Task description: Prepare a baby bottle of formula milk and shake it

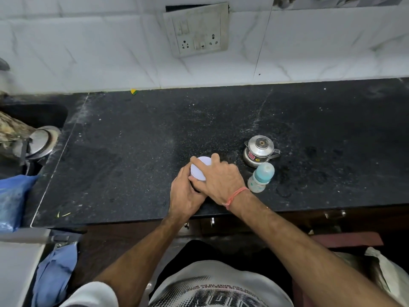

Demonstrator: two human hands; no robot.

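- A dark can with a white lid [200, 169] stands on the black stone counter [132, 165], close to the front edge, about midway along it.
- The left hand [184, 193] wraps around the side of the can from the near left, fingers curled on its body.
- The right hand [218, 179] lies over the lid from the right, fingers and thumb curled around the lid's rim; an orange thread band [238, 194] circles that wrist.
- The baby bottle [261, 177], clear with a pale teal cap, stands just to the right of the right hand, also near the front edge; its cap is on.
- A small steel kettle [260, 150] with its lid on sits just behind the bottle, touching or nearly touching it; I cannot tell which.
- On the counter's left end a sink [33, 114] is cut in, with a steel vessel [42, 140] at its near side.
- A blue plastic bag [13, 196] hangs over the counter's left front corner.
- Above the back edge, a switch and socket plate [198, 29] is set in the white tiled wall.
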